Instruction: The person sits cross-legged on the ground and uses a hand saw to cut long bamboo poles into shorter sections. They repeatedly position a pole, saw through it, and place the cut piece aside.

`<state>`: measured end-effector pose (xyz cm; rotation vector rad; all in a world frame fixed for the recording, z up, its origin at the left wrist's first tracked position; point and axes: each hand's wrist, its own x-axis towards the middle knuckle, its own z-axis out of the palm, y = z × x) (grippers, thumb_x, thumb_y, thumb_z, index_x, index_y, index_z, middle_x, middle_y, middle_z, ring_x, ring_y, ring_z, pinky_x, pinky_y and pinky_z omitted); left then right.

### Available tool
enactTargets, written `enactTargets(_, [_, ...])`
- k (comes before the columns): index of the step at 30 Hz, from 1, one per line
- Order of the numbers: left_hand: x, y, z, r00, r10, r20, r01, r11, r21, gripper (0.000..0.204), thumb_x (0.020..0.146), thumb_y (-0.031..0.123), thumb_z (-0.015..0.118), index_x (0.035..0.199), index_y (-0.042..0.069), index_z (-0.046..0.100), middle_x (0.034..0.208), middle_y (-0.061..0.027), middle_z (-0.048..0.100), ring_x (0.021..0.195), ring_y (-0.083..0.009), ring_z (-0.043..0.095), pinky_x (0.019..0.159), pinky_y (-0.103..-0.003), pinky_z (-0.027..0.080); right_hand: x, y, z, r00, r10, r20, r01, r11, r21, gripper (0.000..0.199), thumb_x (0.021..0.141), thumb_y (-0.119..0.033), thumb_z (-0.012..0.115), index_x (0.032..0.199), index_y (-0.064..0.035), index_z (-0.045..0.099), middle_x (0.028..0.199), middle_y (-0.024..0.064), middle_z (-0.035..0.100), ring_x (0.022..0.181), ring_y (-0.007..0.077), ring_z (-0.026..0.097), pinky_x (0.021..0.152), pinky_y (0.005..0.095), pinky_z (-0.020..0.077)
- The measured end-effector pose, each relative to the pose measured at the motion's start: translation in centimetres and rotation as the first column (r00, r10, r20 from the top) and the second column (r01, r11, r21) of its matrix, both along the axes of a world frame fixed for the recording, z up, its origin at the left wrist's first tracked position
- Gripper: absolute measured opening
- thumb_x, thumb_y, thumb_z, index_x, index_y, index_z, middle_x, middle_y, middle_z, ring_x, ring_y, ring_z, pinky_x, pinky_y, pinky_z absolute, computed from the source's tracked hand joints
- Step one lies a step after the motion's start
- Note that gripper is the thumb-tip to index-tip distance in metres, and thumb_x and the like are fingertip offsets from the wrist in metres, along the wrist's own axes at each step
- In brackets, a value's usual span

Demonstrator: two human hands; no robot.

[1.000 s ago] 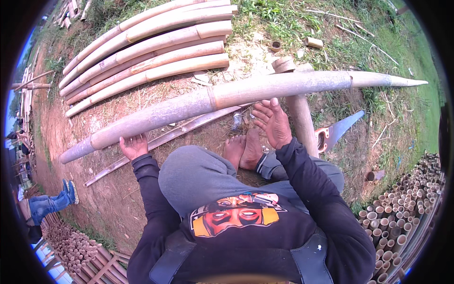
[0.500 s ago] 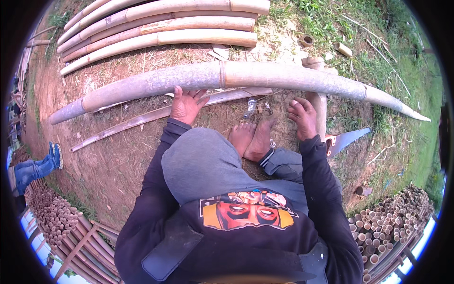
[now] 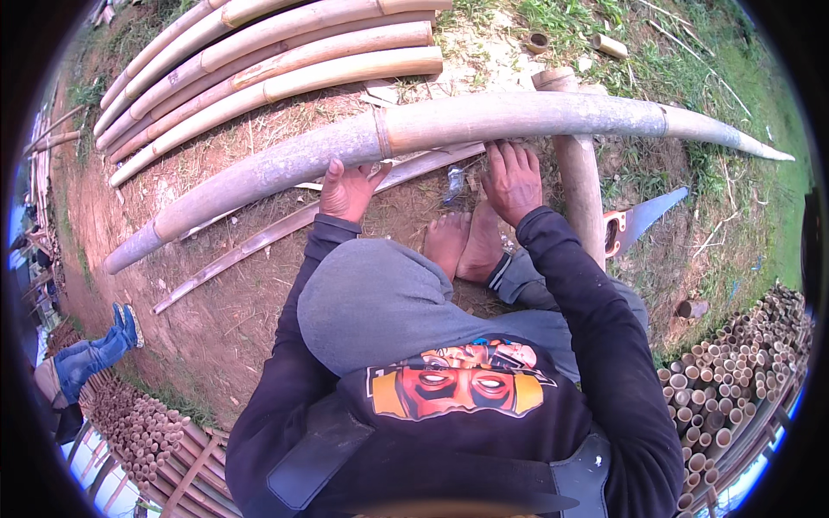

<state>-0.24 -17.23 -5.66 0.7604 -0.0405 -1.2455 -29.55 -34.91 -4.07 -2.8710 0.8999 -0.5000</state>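
Observation:
A long bamboo pole [image 3: 518,118] with a dark ring at a joint stretches across in front of me, its thin end to the right. My left hand [image 3: 348,194] is at the pole's near edge, palm up, thumb and fingers apart. Its thumb overlaps the pole's edge. Right of it, my right hand [image 3: 511,183] shows its back, with fingers stretched up to the pole's near side and the fingertips against it. Neither hand is wrapped round the pole. An upright bamboo post [image 3: 577,186] stands under the pole, right of my right hand.
A handsaw [image 3: 643,223] with an orange handle rests right of the post. A split bamboo strip [image 3: 237,256] lies on the ground. Beyond are several bamboo poles [image 3: 285,82]. Cut bamboo is stacked at lower left [image 3: 129,423] and lower right [image 3: 734,380]. Another person's legs [image 3: 91,354] show at left.
My right hand has moved left and forward, uncurling its fingers against the pole. My left hand stays near the pole, fingers apart. The view has turned slightly, so the pole appears more slanted.

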Motion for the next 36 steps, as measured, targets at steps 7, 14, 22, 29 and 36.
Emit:
enactTargets(7, [-1.9,-0.7,1.3,0.961,-0.255,0.105,0.246,0.965,0.086,0.046,0.104,0.012,0.067,0.148,0.007,0.056,0.151,-0.0118,0.060,0.147,-0.0331,0.051,0.123,-0.062,0.039,1.8,2.2,0.3,0.978,-0.159,0.137,0.152,0.986,0.062,0.053,0.088,-0.030,0.079,0.135,-0.0116,0.066,0.122,0.0116,0.063,0.121,0.0329,0.058,0.106,0.0512,0.0426])
enactTargets(14, [-3.0,-1.8,0.1,0.972,-0.217,-0.085,0.224,0.970,0.089,0.030,0.109,0.012,0.059,0.138,0.008,0.060,0.133,-0.0114,0.067,0.132,-0.0271,0.063,0.115,-0.057,0.051,2.2,6.4,0.0,0.972,0.167,-0.167,-0.047,0.831,0.555,0.013,0.091,-0.022,0.071,0.098,-0.0113,0.066,0.099,0.0147,0.069,0.099,0.0372,0.069,0.091,0.0531,0.0506])
enactTargets(22, [-2.7,-1.9,-1.8,0.837,-0.294,0.462,0.113,0.918,0.379,0.022,0.110,0.022,0.062,0.096,0.004,0.065,0.080,-0.0004,0.059,0.070,-0.0112,0.053,0.061,-0.032,0.042,4.4,8.9,-0.1,0.968,0.250,-0.025,-0.191,0.798,0.572,0.008,0.093,-0.015,0.062,0.095,-0.0073,0.062,0.085,0.0198,0.069,0.084,0.0410,0.072,0.075,0.0542,0.0560])
enactTargets(29, [-1.3,-1.7,-1.9,0.269,-0.580,0.769,-0.029,0.793,0.609,0.038,0.105,0.035,0.067,0.117,0.000,0.075,0.094,-0.0162,0.076,0.086,-0.0270,0.070,0.084,-0.041,0.055,6.1,10.1,-0.8,0.980,0.198,-0.025,-0.146,0.796,0.588,0.009,0.091,-0.014,0.062,0.093,-0.0047,0.061,0.083,0.0192,0.071,0.079,0.0416,0.073,0.072,0.0540,0.0580])
enactTargets(36, [-2.1,-1.5,-2.9,0.765,-0.434,0.475,0.144,0.835,0.531,0.028,0.106,0.028,0.064,0.109,0.002,0.073,0.079,-0.0132,0.066,0.070,-0.0257,0.062,0.069,-0.042,0.051,4.6,8.7,-0.2,0.987,0.160,-0.011,-0.125,0.809,0.574,0.018,0.096,-0.022,0.064,0.097,-0.0039,0.065,0.088,0.0222,0.072,0.084,0.0438,0.073,0.078,0.0554,0.0561])
